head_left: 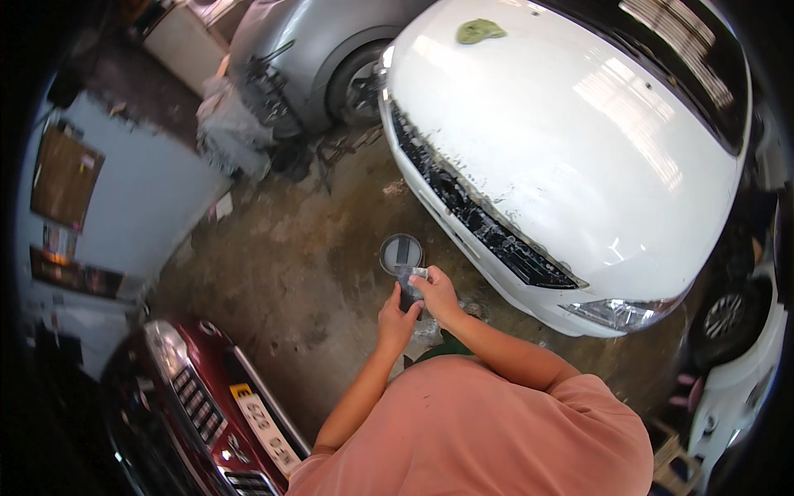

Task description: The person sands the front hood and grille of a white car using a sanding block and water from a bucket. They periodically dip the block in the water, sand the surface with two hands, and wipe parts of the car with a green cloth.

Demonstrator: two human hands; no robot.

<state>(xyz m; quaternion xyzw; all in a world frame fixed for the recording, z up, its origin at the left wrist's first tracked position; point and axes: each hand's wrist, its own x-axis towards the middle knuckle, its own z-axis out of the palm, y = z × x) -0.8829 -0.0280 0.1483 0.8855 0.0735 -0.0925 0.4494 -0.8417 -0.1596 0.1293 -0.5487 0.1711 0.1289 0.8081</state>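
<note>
In front of my body, both hands are closed on a small dark grey sheet (405, 289) that looks like sandpaper, with a paler patch at its top. My left hand (398, 321) grips its lower left side. From the right, my right hand (438, 293) pinches the upper part. Just beyond them a round tub (383, 255) of whitish liquid stands on the floor, a dark strip (403, 248) lying across it. The white car's hood (529, 124) rises to the right, with foamy splashes along its front edge and black grille (463, 198).
A green cloth (480, 31) lies on the hood. At the lower left is a dark red car (198, 388); a silver car (306, 33) stands at the far left. Another white car (744, 364) is at the right. The concrete floor (273, 248) looks wet and stained.
</note>
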